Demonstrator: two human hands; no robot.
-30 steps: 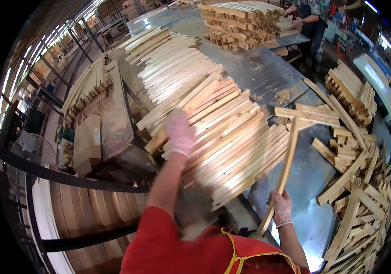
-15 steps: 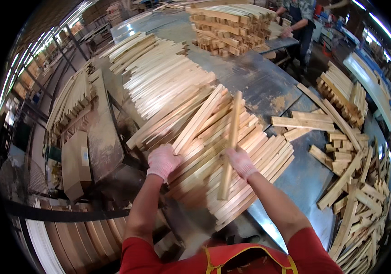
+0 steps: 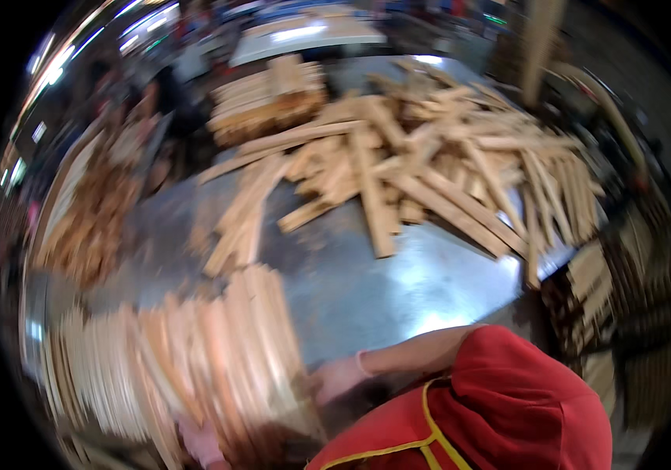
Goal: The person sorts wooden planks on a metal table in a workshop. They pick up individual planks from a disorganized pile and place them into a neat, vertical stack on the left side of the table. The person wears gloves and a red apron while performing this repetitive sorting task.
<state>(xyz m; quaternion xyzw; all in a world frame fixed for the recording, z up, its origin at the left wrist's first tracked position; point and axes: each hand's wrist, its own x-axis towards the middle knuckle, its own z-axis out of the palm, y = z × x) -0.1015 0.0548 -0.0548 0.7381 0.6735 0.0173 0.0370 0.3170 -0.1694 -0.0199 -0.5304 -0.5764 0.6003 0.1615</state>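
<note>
A layer of pale wooden strips [image 3: 261, 337] lies side by side at the lower left of the metal table. My left hand [image 3: 201, 440], in a pale pink glove, is closed at the near end of a slanted wooden strip [image 3: 162, 372] lying across the others. My right hand [image 3: 339, 380], gloved alike, is at the right edge of the layer, by the outermost strips. Motion blurs its fingers, so its grip is unclear.
A loose heap of wooden offcuts [image 3: 461, 164] covers the far right of the metal table [image 3: 335, 290]. Beyond the table's far edge sits a neat wood stack [image 3: 269, 98]; another stack [image 3: 89, 211] stands at the left. Stacked wood [image 3: 590, 286] is at the right.
My view has swung to the right, bringing the offcut heap to the middle. The strip that my right hand held across the layer is no longer seen in it; that hand is now at the layer's edge.
</note>
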